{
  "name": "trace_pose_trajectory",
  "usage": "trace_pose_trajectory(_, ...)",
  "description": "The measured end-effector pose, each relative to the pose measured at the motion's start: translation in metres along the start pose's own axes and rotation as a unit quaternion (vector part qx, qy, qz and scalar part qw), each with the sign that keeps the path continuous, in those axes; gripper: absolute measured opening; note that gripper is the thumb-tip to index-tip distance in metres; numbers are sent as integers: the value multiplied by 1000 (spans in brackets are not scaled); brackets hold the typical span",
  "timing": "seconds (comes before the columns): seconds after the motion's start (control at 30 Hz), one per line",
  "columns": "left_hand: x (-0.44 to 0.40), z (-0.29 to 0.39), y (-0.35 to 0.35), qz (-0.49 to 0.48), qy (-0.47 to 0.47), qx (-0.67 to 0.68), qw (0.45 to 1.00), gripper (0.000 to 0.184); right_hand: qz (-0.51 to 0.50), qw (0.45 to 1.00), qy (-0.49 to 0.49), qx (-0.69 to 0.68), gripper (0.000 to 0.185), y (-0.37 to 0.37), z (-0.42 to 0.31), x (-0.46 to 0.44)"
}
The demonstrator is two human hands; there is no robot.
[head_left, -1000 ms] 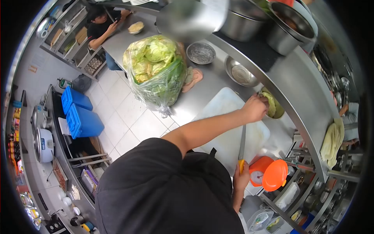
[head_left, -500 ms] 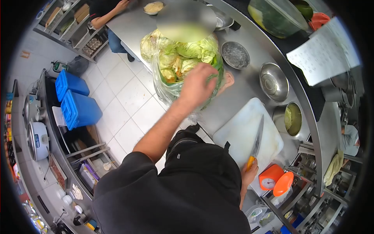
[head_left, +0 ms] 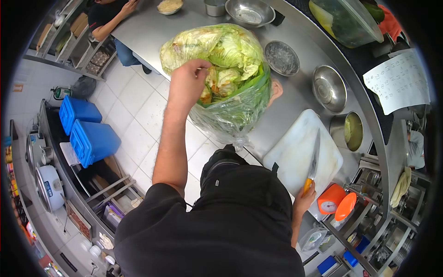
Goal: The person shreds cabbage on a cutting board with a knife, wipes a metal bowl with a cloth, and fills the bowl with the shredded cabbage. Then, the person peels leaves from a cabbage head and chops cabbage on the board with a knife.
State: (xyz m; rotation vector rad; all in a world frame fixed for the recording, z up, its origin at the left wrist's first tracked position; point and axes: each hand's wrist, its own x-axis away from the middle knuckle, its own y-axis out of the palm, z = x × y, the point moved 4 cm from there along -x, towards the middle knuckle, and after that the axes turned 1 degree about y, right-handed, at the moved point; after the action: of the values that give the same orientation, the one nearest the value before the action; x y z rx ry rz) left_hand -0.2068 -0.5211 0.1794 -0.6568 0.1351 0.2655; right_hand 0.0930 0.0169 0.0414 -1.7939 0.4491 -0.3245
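A clear plastic bag (head_left: 233, 124) full of lettuce (head_left: 230, 53) lies on the steel counter, its opening facing up. Some inner leaves have browned edges. My left hand (head_left: 188, 76) is at the left side of the opening, fingers curled in a pinch on the bag's plastic. Down at the right, my right hand (head_left: 305, 196) grips the yellow handle of a knife (head_left: 314, 161). The blade rests on a white cutting board (head_left: 295, 147) and points away from me. Part of the handle is hidden by my fingers.
Steel bowls (head_left: 329, 87) and a steel pot (head_left: 353, 131) stand right of the board. An orange scale (head_left: 330, 199) sits near my right hand. Another person (head_left: 108, 18) is at the counter's far left. Blue bins (head_left: 94, 141) stand on the left.
My left hand has moved left from over the lettuce to the bag's left side, its fingers now pinched. The view has shifted slightly. The right hand still holds the knife on the board.
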Motion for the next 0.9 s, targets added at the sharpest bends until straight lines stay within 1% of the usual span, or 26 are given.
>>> trace_pose_trajectory(0.13,3,2,23,-37,41,-37,998,20,8,1000,-3,-8,62,1,2,1)
trace_pose_trajectory(0.23,3,7,36,-72,-25,-53,996,23,13,1000,-4,-21,62,1,2,3)
trace_pose_trajectory(0.53,-4,-8,59,-127,-15,-187,974,31,26,999,10,-36,62,7,11,5)
trace_pose_trajectory(0.63,-4,-21,58,-138,-57,-222,964,31,30,999,10,-35,62,6,9,6)
trace_pose_trajectory(0.73,-6,-37,56,-108,-58,-207,971,29,35,999,-2,-40,60,7,12,6)
trace_pose_trajectory(0.83,-8,-25,43,-112,-101,-228,962,38,34,998,-9,-44,60,8,14,5)
trace_pose_trajectory(0.9,-11,-35,39,-107,-121,-241,957,37,34,998,-10,-51,61,8,15,5)
